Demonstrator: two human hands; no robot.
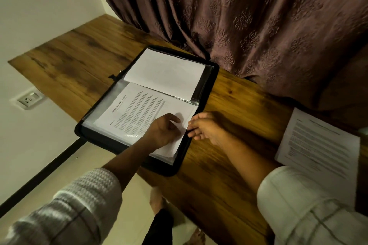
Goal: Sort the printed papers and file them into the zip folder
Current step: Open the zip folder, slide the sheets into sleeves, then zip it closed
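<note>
A black zip folder (211, 77) lies open on the wooden table (229, 165). Its far half carries a blank white sheet (165, 71). Its near half holds a printed paper (139, 109) in a clear plastic sleeve (111, 95). My left hand (162, 132) rests flat on the near right part of that printed page, fingers bent. My right hand (206, 127) sits at the sleeve's right edge, fingertips touching the paper's edge there; whether it pinches the sheet is unclear. A stack of printed papers (318, 145) lies at the right of the table.
A brown patterned curtain (258, 16) hangs over the table's far edge behind the folder. A wall socket (29, 100) sits on the white wall at the left. My bare feet (157, 199) show on the floor below the table's near edge.
</note>
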